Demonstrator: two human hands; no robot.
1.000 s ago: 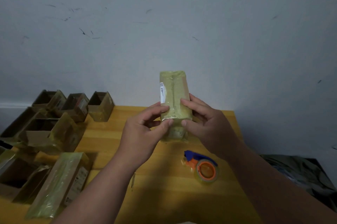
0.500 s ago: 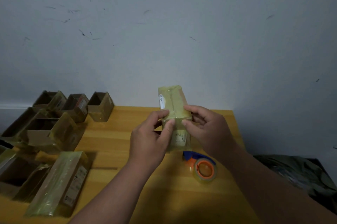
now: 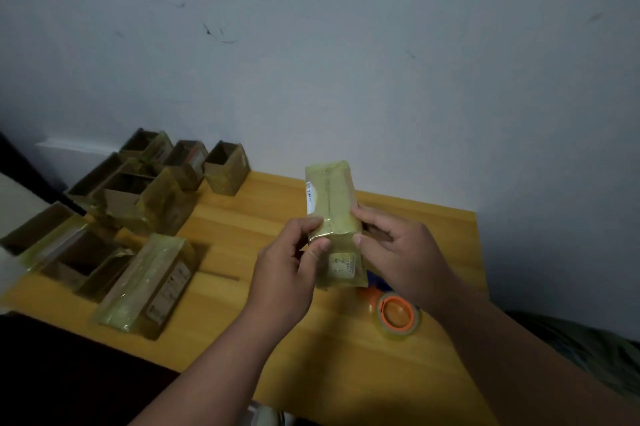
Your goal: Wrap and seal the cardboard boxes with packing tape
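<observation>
Two hands hold one taped box (image 3: 334,221) upright at the frame's centre, above the table (image 3: 346,349); the left hand (image 3: 289,269) pinches its left edge with thumb and fingers, the right hand (image 3: 398,249) grips its right side; the tape roll (image 3: 398,316) lies below right; open boxes (image 3: 138,197) crowd the left. Risk: uneven thumb pressure may wrinkle the tape, or the slick wrap may slip.

Yellowish taped box (image 3: 334,204), orange tape roll (image 3: 397,315), yellow wooden table (image 3: 242,228).
</observation>
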